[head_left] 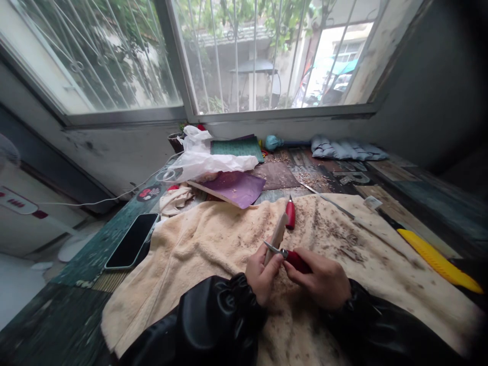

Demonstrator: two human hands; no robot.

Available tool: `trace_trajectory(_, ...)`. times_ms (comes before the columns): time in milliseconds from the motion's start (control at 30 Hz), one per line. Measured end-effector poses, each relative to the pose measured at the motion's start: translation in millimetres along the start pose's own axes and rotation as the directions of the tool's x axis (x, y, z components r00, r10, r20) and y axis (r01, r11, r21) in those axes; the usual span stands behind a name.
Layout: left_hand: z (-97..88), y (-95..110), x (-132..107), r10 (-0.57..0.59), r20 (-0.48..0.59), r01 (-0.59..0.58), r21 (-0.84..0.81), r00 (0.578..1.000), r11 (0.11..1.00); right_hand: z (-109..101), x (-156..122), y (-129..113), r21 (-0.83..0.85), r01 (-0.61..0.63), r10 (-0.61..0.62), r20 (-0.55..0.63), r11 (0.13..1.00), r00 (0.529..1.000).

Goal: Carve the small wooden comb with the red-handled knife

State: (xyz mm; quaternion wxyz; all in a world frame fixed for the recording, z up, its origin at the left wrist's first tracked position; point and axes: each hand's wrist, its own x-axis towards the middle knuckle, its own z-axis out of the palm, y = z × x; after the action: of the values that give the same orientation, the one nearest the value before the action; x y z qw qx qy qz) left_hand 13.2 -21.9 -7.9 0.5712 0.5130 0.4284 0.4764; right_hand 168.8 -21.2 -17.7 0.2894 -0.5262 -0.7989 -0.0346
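Note:
My left hand (262, 274) is closed around a flat, narrow piece of wood (278, 234), which points up and away from me. In my right hand (322, 277) is a carving knife (297, 261) with a red handle and a short blade. The blade lies across the wood, just above my left thumb, and seems to touch it. Beyond the wood, a second red-handled carving tool (290, 213) rests on the beige towel (198, 254), its pointed tip facing away. Dark shavings (343, 239) are scattered over the towel to the right.
A phone (133, 240) lies at the left edge of the table. On the right is a yellow-handled tool (438, 259), with a long thin metal file (331, 202) nearer the middle. Purple sandpaper (238, 188), a white plastic bag (217, 161) and a green mat (237, 148) lie toward the window.

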Motion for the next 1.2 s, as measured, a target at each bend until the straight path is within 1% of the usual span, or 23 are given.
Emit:
trace_trajectory(100, 0.0, 1.0, -0.1, 0.024, 0.004, -0.024, 0.016, 1.0, 1.0, -0.1, -0.3, -2.3, 0.007, -0.018, 0.019, -0.027, 1.0, 0.999)
trace_trajectory(233, 0.9, 3.4, -0.3, 0.064, -0.009, -0.064, -0.007, 0.998, 0.998, -1.1, -0.2, -8.1, 0.009, -0.039, 0.039, -0.045, 0.999, 0.998)
trace_trajectory(400, 1.3, 2.6, -1.4, 0.042, -0.018, -0.042, 0.004, 0.999, 0.999, -0.8, -1.2, -14.1, -0.027, -0.083, 0.081, -0.08, 0.996, 0.994)
trace_trajectory(600, 0.8, 1.1, -2.4, 0.047, -0.027, -0.045, 0.063, 0.999, 0.997, 0.1, -1.2, -15.3, -0.072, -0.037, 0.027, -0.14, 0.997, 0.99)
trace_trajectory(700, 1.9, 1.4, -3.0, 0.047, -0.032, -0.045, 0.068, 0.998, 0.997, 0.1, -1.3, -17.4, -0.076, -0.052, 0.039, -0.157, 0.996, 0.987)
trace_trajectory(867, 6.0, -1.9, -3.6, 0.064, -0.113, -0.059, 0.05, 0.992, 0.997, 0.9, -0.5, -23.3, -0.053, -0.073, 0.062, -0.176, 0.996, 0.982)
trace_trajectory(967, 6.4, -4.5, -2.6, 0.067, -0.11, -0.065, 0.019, 0.992, 0.998, 2.1, 0.5, -23.1, -0.052, -0.065, 0.054, -0.186, 0.997, 0.981)
trace_trajectory(1033, 5.5, -4.3, -2.0, 0.048, -0.098, -0.048, 0.004, 0.994, 0.999, 3.2, 0.5, -20.0, -0.028, -0.055, 0.05, -0.166, 0.998, 0.985)
trace_trajectory(1133, 3.8, -1.0, -1.3, 0.016, -0.07, -0.019, -0.051, 0.997, 0.999, 4.8, -0.8, -13.9, 0.056, -0.06, 0.064, -0.073, 0.997, 0.995)
trace_trajectory(1200, 2.4, 1.0, -0.4, -0.013, -0.06, 0.005, -0.125, 0.998, 0.992, 5.3, -2.1, -11.1, 0.101, -0.08, 0.083, -0.019, 0.992, 0.996)
